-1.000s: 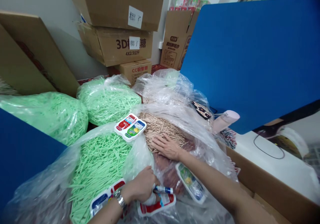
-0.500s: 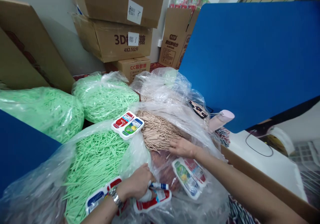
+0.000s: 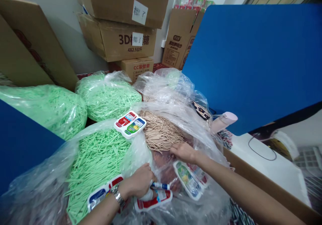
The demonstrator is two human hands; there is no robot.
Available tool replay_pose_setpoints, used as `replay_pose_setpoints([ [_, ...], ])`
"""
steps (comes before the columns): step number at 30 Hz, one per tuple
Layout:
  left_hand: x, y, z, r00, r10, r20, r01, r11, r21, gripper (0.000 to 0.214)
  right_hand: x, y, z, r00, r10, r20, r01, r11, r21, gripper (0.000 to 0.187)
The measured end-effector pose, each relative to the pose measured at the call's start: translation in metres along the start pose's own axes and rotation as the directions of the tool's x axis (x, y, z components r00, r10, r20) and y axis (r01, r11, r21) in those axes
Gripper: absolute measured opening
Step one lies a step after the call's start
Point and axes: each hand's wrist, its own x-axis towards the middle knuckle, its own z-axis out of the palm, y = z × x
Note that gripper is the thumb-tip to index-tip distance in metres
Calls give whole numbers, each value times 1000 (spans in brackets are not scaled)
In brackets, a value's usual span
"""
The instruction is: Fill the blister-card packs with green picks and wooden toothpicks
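Note:
My right hand (image 3: pixel 184 152) is closed, fingertips together at the near edge of a pile of thin tan sticks (image 3: pixel 161 132) in a clear plastic bag; what they pinch is hidden. My left hand (image 3: pixel 141 181), below a metal wristwatch (image 3: pixel 117 195), has its fingers curled over something partly white and blue. Close by it lies a white tray with a red bottle-shaped label (image 3: pixel 156 201). Another bottle-shaped twin pack (image 3: pixel 190 179) rests under clear film below my right hand. A red and green twin pack (image 3: pixel 130 124) sits between the tan sticks and loose green sticks (image 3: pixel 100 164).
Bags of green sticks (image 3: pixel 108 97) stand behind on the left. Cardboard boxes (image 3: pixel 125 39) are stacked at the back. A blue panel (image 3: pixel 251 64) rises on the right, with a pale pink cylinder (image 3: pixel 223 121) before it. Another twin pack (image 3: pixel 100 194) lies partly under my left forearm.
My right hand has drawn slightly back from the tan sticks, its fingers now closer together. My left hand stays nearly in place. The whole view has shifted a little.

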Motion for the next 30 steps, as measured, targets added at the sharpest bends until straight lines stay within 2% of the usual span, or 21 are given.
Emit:
replay_pose_setpoints([
  [6, 1, -2, 3, 1000, 9, 8, -9, 1000, 6, 23, 24, -24, -13, 988, 141, -57, -139, 990, 33, 24],
  [11, 0, 0, 0, 1000, 10, 1, -10, 1000, 12, 23, 46, -49, -3, 989, 143, -28, -141, 988, 58, 21],
  [14, 0, 3, -2, 1000, -14, -5, 14, 1000, -1, 25, 48, -53, 4, 985, 173, -14, -172, 983, 65, 19],
  [18, -1, 6, -4, 999, -32, -15, 31, 999, -16, 24, 22, -28, -3, 965, 262, 12, -262, 963, 60, 22],
  [22, -1, 6, -5, 999, -37, 7, 37, 998, -41, 25, -14, 16, -11, 891, 447, 78, -448, 894, -4, 23],
  [24, -1, 6, -6, 999, -38, 10, 38, 998, -41, 26, -23, 29, -10, 861, 495, 118, -494, 868, -37, 25],
  [30, -1, 5, -4, 999, -32, 19, 32, 999, -24, 17, -20, 29, -6, 826, 541, 158, -533, 841, -94, 29],
])
